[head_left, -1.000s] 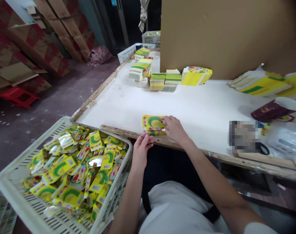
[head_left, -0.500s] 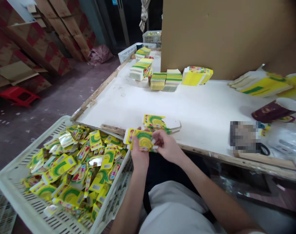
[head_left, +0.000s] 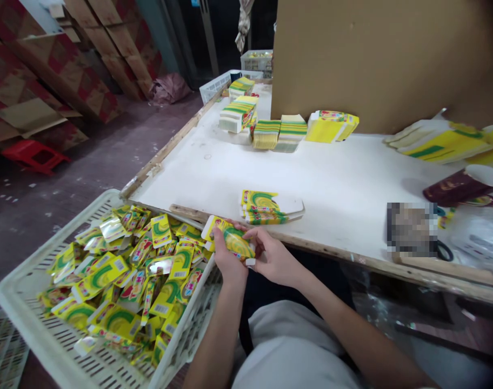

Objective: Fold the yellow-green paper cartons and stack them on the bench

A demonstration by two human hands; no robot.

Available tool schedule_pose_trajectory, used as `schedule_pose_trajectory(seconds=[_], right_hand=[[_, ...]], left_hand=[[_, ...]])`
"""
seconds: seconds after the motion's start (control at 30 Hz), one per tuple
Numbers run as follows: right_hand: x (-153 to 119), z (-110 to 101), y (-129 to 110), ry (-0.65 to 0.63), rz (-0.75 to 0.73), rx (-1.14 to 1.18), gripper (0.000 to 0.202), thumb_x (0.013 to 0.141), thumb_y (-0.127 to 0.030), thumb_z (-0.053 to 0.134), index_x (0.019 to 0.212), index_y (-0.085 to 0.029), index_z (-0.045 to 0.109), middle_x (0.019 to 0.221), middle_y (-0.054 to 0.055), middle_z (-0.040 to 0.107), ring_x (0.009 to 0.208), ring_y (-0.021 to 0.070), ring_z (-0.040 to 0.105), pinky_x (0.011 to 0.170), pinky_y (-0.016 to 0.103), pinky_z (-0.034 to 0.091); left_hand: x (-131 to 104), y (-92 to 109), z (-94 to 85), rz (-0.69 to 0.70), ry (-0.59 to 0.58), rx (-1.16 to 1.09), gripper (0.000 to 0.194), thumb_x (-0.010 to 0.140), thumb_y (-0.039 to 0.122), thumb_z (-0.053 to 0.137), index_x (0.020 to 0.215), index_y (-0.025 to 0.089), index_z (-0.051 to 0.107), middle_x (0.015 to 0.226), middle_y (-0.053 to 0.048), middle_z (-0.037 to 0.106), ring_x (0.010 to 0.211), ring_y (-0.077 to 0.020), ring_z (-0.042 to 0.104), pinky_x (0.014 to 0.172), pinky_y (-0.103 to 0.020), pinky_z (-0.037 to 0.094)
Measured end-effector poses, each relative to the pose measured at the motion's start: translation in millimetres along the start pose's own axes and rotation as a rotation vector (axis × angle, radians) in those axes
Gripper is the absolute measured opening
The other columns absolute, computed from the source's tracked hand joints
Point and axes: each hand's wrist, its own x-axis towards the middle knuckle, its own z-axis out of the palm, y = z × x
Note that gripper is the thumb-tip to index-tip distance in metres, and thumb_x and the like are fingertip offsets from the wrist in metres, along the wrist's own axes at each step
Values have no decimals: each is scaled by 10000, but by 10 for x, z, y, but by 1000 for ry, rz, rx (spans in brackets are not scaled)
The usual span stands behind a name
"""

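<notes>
My left hand (head_left: 229,265) is closed around one end of a small yellow and green carton (head_left: 235,240), thumb on its printed face. At the other end, the fingers of my right hand (head_left: 271,256) pinch the carton near its white flap. The carton is tilted, held just off the table's front edge. Behind it on the white table (head_left: 181,167) lies a small pile of flattened cartons (head_left: 266,208) with white ends. To the left, a white plastic crate (head_left: 31,329) holds many loose yellow and green cartons (head_left: 161,302).
Carton stacks (head_left: 279,134) stand at the back of the table by a tall cardboard panel (head_left: 372,59). Toward the right are a dark paper cup (head_left: 453,185), a clear plastic bag (head_left: 479,232) and a blurred-out patch. A red stool (head_left: 35,154) and large boxes stand left.
The carton has tipped, its right end now lower. My right fingers have shifted down around that end. The view has moved slightly.
</notes>
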Motion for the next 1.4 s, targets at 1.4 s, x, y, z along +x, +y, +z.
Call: schedule_pose_trajectory(seconds=[1.4], right_hand=[[13,7,-14,8,2,12,326,681,-67,519,972,-194,443,700,-46,444,590,90,450,530,209,370]], left_hand=[[39,-10,-41,107,101,105,219,697,292,663,853,171,569,706,30,515,620,-77,521,612,-211,438]])
